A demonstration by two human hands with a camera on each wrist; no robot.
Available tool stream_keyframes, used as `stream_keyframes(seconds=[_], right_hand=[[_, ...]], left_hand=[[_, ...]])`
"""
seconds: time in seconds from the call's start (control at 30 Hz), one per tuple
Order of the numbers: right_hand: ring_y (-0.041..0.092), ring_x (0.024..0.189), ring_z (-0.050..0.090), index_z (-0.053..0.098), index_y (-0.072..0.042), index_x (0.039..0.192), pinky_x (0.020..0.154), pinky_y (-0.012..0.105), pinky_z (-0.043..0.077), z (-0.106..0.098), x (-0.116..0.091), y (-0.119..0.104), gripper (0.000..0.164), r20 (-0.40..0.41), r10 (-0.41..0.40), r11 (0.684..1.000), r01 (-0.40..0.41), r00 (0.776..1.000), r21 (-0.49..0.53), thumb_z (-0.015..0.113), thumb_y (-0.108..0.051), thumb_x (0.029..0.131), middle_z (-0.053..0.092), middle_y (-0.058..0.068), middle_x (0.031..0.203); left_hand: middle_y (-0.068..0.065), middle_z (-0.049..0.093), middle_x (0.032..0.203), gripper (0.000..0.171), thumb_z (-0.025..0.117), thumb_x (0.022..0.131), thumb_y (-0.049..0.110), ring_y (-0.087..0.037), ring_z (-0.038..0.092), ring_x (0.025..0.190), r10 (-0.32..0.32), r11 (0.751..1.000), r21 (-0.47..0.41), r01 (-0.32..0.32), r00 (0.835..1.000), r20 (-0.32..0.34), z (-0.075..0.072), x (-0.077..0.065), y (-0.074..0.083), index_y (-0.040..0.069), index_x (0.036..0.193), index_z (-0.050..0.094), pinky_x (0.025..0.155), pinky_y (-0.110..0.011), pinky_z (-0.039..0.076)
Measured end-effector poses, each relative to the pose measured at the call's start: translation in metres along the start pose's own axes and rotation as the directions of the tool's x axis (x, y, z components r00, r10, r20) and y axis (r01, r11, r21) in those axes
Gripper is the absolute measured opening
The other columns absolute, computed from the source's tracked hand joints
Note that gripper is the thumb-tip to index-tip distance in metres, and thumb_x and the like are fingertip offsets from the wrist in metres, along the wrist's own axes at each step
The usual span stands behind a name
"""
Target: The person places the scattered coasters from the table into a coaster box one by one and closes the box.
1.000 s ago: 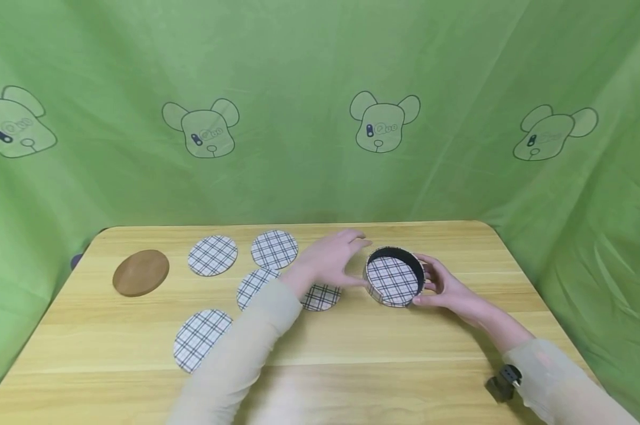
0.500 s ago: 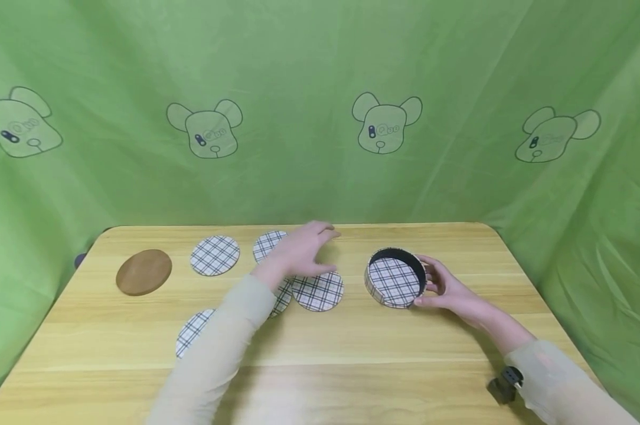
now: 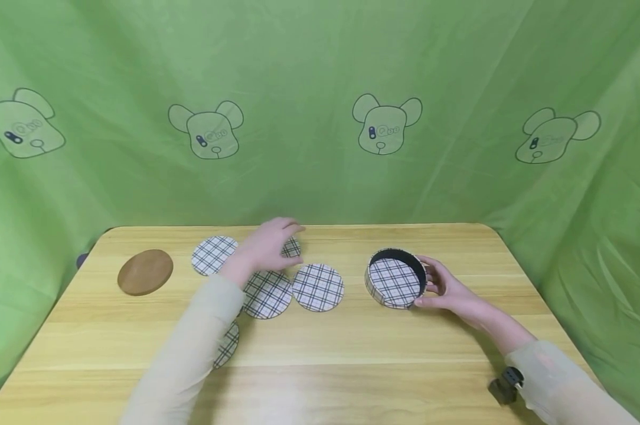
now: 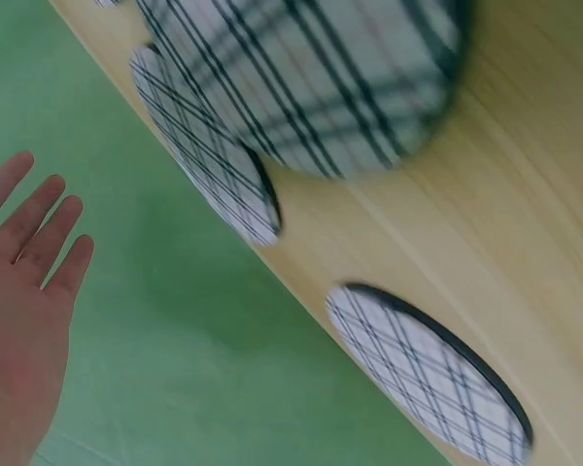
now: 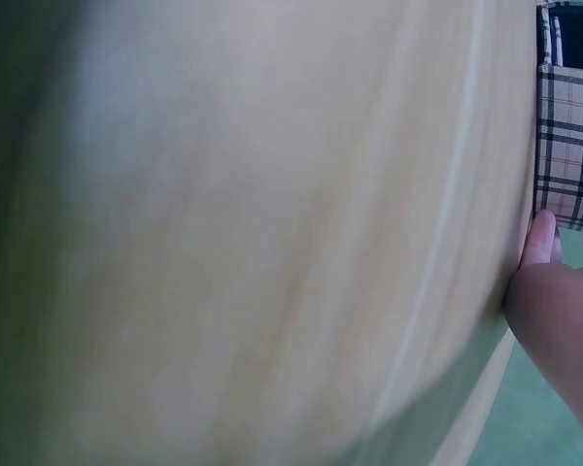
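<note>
My left hand (image 3: 264,245) is above a round plaid coaster (image 3: 291,248) at the table's back, thumb and fingers spread apart and nothing between them. Part of that coaster is hidden beneath it. In the left wrist view the fingers of this hand (image 4: 24,301) look straight. My right hand (image 3: 450,289) grips the right side of a round plaid coaster holder (image 3: 374,288) with a dark inner wall. A plaid coaster (image 3: 394,280) lies inside. The right wrist view shows the thumb (image 5: 539,238) at the holder's lower edge.
More plaid coasters lie on the wooden table: one at the back left (image 3: 212,254), two in the middle (image 3: 318,287), and one partly hidden under the left sleeve (image 3: 227,345). A brown disc (image 3: 146,272) sits at far left. Green cloth (image 3: 309,177) hangs behind the table.
My left hand has moved left from beside the holder, across the middle coasters, to the back coaster. My right hand stays on the holder.
</note>
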State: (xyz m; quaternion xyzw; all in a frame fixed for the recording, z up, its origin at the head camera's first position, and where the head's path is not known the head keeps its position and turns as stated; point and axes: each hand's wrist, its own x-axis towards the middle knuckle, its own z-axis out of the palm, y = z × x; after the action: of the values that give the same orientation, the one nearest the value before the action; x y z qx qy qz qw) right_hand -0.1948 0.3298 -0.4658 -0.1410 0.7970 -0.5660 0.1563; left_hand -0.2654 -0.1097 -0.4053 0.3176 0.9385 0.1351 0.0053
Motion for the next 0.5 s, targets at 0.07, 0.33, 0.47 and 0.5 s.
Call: stream_keyframes(seconds=[0.07,0.33,0.47,0.5], right_hand=[[0.002,0.117,0.059,0.012,0.004,0.165,0.099,0.013,0.054,0.000,0.000,0.000,0.103,0.001,0.000,1.000,0.000,1.000,0.000,0.080,0.002,0.087,0.039,0.039,0.147],[0.005,0.115,0.061,0.013,0.003,0.165,0.098,0.015,0.054,0.000,0.002,0.003,0.103,-0.008,0.014,1.000,-0.014,1.000,-0.005,0.079,0.002,0.087,0.041,0.035,0.145],[0.005,0.115,0.061,0.012,0.003,0.166,0.098,0.015,0.054,-0.001,0.002,0.004,0.104,-0.007,0.017,1.000,-0.018,1.000,-0.005,0.080,0.001,0.087,0.039,0.036,0.146],[0.005,0.115,0.061,0.012,0.003,0.166,0.098,0.015,0.054,-0.001,0.002,0.004,0.104,-0.007,0.018,1.000,-0.018,1.000,-0.004,0.080,0.001,0.087,0.039,0.036,0.147]], left_hand=[[-0.020,0.051,0.160,0.076,0.080,0.093,0.040,-0.039,0.045,0.152,-0.017,1.000,-0.008,0.017,1.000,-0.013,-0.001,-0.005,-0.007,0.005,0.154,0.052,0.131,-0.055,0.034],[-0.019,0.050,0.161,0.077,0.081,0.092,0.042,-0.040,0.043,0.153,-0.107,0.994,0.002,0.107,0.994,-0.017,-0.009,-0.028,-0.034,0.004,0.154,0.053,0.131,-0.058,0.032],[-0.022,0.050,0.161,0.081,0.082,0.090,0.043,-0.042,0.043,0.152,-0.130,0.991,0.017,0.130,0.991,-0.024,-0.013,-0.038,-0.049,0.003,0.154,0.052,0.130,-0.060,0.032],[-0.022,0.050,0.160,0.082,0.082,0.089,0.043,-0.042,0.043,0.152,-0.134,0.991,0.021,0.134,0.991,-0.027,-0.013,-0.040,-0.053,0.002,0.154,0.052,0.130,-0.061,0.032]])
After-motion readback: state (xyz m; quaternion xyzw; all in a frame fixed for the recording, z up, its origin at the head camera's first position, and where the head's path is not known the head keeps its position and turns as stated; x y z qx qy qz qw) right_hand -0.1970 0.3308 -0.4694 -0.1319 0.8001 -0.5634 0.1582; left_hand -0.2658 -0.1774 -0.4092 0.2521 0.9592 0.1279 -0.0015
